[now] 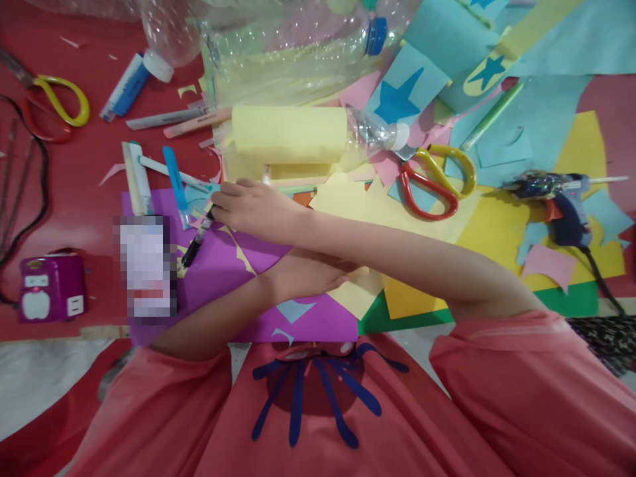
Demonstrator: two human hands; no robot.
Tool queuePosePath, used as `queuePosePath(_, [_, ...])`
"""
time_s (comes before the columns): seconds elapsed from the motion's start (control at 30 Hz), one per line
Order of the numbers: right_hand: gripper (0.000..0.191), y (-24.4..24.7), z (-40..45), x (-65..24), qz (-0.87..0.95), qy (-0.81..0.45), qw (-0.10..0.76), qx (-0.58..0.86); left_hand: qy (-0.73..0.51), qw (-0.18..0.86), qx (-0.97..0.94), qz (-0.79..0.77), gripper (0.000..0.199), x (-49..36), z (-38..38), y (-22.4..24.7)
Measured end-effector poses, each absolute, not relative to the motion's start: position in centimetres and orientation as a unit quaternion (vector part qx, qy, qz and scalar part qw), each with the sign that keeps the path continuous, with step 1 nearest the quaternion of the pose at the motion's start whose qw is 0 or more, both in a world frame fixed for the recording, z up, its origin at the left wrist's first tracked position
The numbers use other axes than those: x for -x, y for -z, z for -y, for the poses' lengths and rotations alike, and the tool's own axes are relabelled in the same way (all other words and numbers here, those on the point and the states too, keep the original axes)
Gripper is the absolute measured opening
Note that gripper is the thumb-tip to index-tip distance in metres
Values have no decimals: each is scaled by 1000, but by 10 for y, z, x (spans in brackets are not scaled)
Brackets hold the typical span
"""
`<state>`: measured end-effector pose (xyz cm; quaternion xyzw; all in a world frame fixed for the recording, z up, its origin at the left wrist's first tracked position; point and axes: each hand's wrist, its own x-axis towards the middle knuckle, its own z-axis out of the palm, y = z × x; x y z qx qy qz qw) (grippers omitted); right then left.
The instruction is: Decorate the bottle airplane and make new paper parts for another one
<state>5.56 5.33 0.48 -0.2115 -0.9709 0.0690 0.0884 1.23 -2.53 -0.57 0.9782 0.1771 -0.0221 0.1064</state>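
My right hand reaches across to the left over my other arm. Its fingers are curled at the upper end of a black and clear marker, which slants above purple paper. A small pale tip of something shows just beyond the knuckles. My left hand lies low and stretched out to the right over cream paper, partly hidden beneath my right forearm. Beyond the hands, a clear plastic bottle with a white cap lies on its side, wrapped in pale yellow paper.
Red-and-yellow scissors and a glue gun lie to the right. At left are a phone, a purple box with sockets, several pens and more scissors. Another bottle with a blue cap lies behind, among coloured paper scraps.
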Motion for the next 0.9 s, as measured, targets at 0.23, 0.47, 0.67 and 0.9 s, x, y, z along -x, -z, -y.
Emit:
queuePosePath(0.23, [45, -2, -59, -27, 971, -64, 95, 211, 52, 138, -970, -192, 40, -11, 28, 2])
queuePosePath(0.47, [35, 9, -45, -81, 940, -67, 215, 256, 33, 91, -979, -178, 41, -12, 27, 12])
queuePosePath(0.67, [16, 17, -17, -165, 808, -172, 440, 351, -16, 132, -971, -196, 38, -12, 26, 17])
queuePosePath(0.9, [31, 18, -1, -213, 654, -348, 429, 517, -30, 100, -977, -185, 44, -13, 28, 12])
